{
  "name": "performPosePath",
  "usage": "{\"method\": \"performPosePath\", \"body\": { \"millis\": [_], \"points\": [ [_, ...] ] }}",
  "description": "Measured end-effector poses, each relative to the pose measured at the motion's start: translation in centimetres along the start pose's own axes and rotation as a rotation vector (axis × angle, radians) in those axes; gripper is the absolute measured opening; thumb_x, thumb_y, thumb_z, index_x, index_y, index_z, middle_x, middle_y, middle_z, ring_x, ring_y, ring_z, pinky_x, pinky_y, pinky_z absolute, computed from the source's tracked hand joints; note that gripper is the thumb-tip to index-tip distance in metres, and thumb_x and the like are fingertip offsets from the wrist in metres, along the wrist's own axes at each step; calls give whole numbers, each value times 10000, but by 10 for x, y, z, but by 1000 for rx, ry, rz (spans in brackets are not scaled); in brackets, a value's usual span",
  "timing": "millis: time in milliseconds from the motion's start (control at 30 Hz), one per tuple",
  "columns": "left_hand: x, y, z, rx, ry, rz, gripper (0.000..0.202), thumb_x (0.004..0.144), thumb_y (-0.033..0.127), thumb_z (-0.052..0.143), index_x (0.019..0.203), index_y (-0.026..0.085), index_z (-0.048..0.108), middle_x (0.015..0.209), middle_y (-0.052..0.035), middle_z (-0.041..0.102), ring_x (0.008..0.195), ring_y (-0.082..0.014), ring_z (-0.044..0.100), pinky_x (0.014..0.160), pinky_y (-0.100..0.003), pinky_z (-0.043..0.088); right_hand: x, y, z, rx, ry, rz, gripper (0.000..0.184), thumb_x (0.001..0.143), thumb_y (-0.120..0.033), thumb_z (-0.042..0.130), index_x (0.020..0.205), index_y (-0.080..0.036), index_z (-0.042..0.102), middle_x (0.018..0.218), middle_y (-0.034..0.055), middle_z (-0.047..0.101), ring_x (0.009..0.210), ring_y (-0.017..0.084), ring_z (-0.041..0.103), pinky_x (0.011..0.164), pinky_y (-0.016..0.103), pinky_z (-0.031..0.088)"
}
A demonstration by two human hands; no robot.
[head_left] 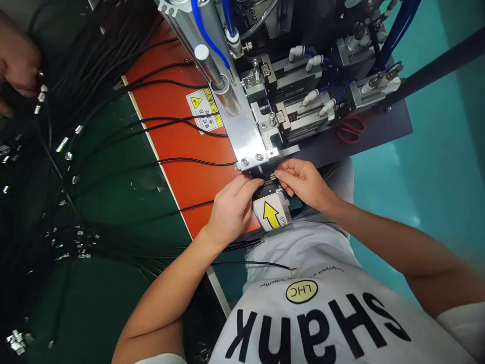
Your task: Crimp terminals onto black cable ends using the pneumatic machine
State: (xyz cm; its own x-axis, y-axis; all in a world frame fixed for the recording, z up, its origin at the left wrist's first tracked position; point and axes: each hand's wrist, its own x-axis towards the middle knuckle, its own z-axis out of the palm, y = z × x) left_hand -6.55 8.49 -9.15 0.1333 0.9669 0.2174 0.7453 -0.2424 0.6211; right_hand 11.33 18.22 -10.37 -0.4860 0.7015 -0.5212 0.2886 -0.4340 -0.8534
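Note:
My left hand (232, 202) is closed, thumb and fingertips pinched at the black fixture (268, 188) under the press head. A black cable (200, 205) runs from the left into this hand; the stretch inside the fingers is hidden. From the other side my right hand (305, 183) pinches at the same spot, a small shiny metal bit (272, 176) showing at its fingertips. What exactly it grips is too small to tell. Just above both hands is the metal plate of the press (248, 146). A white label with a yellow arrow (271, 212) sits on the fixture's near side.
Air cylinders (303, 119) with blue hoses stand behind the fixture. Red-handled scissors (350, 130) lie at the right. Many black cables with metal ends (79, 237) spread over the green table (113, 187). Another person's hand (18, 63) is at the upper left.

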Motion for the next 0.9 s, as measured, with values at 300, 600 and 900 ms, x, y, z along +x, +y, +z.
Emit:
{"method": "performPosePath", "body": {
  "millis": [300,600,900],
  "points": [
    [-4,-4,1,73,-19,-13,265,938,94,440,1144,175,584,957,-77,637,873,-168,598,750,-267,494,-29,9,-13,-639,143,-462,290,965,-274,504,1210,-246,656,1003,54,746,863,200,691,844,356,510],
    [-3,2,3,308,94,-22,232,920,136,505,1082,202,657,861,-81,586,811,-203,525,695,-341,438,0,4,-13,-44,-14,-75,260,853,-440,674,851,-182,635,778,21,680,575,119,612,604,276,524],
    [-41,6,-13,112,56,-197,349,937,146,512,1282,182,551,1149,-127,594,1080,-219,570,936,-369,507,3,-5,-8,18,-96,20,175,886,-288,643,784,-147,619,674,-8,615,540,81,562,619,249,481]
  ]
}}
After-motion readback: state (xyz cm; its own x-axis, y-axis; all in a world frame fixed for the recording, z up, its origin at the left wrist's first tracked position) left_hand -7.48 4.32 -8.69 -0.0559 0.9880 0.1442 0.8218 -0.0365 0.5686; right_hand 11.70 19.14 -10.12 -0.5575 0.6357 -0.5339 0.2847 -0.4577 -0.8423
